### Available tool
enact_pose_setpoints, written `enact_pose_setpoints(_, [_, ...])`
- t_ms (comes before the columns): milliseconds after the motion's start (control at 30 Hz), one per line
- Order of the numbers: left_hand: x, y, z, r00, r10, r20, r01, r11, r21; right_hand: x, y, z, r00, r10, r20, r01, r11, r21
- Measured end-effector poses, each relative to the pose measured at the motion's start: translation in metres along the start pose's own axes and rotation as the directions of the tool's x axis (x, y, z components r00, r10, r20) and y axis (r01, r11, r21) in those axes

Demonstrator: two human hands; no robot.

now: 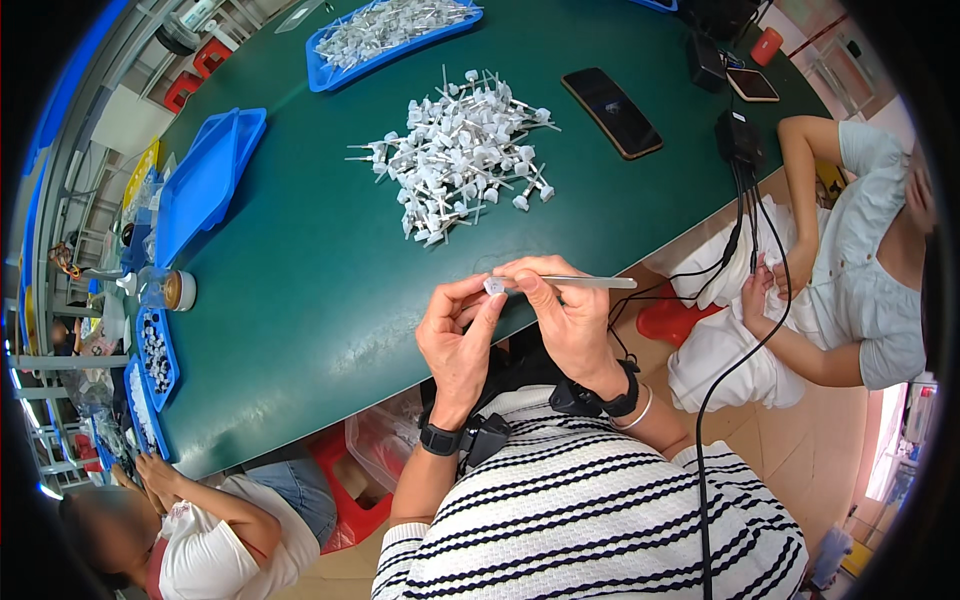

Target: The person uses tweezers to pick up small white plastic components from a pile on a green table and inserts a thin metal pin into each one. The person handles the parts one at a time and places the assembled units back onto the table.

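Near the table's front edge, my left hand (455, 345) pinches a small white plastic piece (493, 286) between thumb and fingertips. My right hand (572, 325) is closed around a slim silver metal tool (600, 282). One end of this tool reaches the white piece; its flat end sticks out to the right, past my fingers. Both hands are close together, almost touching. Beyond them lies a loose heap of white plastic pieces with thin metal stems (460, 150).
A blue tray (320, 77) with similar pieces is at the back, and stacked blue trays (185, 215) stand left. A phone (612, 112) lies right of the heap. A jar (180, 290) stands left. Cables (740, 210) hang at right. People sit on both sides.
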State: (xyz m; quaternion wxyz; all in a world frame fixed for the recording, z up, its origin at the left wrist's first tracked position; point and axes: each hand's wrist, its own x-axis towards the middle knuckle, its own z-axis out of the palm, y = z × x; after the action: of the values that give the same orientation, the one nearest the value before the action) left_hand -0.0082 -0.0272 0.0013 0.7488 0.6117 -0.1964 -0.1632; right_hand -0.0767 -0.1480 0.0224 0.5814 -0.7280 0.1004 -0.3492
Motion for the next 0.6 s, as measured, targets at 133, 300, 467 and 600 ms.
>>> enact_pose_setpoints(133, [-0.0005,-0.0005,-0.0006,1.0,-0.011,0.004,0.011,1.0,-0.019,-0.0003,0.0022,-0.0013,1.0,0.008,0.016,-0.008,1.0,0.002])
enact_pose_setpoints(300, [-0.0014,-0.0007,0.0008,0.999,-0.032,-0.005,0.032,0.998,-0.06,0.0009,0.0063,0.0027,0.995,-0.039,-0.093,0.04,0.999,0.008])
enact_pose_setpoints(467, [-0.0005,0.001,0.0018,0.999,-0.044,0.005,0.044,0.996,-0.071,0.0003,0.0034,-0.0031,1.0,-0.013,-0.026,0.013,1.0,-0.021])
enact_pose_setpoints(600, [0.0001,0.0014,0.002,0.999,-0.046,0.012,0.047,0.995,-0.086,0.0003,0.0025,-0.0058,1.0,-0.002,0.014,0.002,0.999,-0.042])
